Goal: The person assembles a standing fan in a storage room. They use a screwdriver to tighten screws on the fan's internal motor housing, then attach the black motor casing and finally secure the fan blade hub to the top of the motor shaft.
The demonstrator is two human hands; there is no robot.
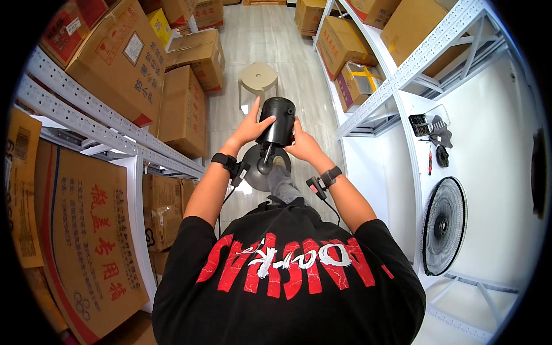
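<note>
Between my two hands is a black cylindrical fan motor housing (278,119), with a round knob on its right side. My left hand (250,126) grips its left side, thumb across the front. On the other side my right hand (302,144) presses against the lower right edge, fingers partly hidden behind it. Below the housing a shiny metal rod (267,154) shows above a round dark base (254,173) on the floor. My shoe (279,161) overlaps that base. Whether the rod is fixed into the housing I cannot tell.
A beige stool (258,76) stands just ahead on the tiled floor. The right shelf carries a round fan grille (445,225), a red screwdriver (429,163), a grey glove (441,132) and a small tray of parts (419,125). Cardboard boxes (183,109) crowd the left shelving (109,133).
</note>
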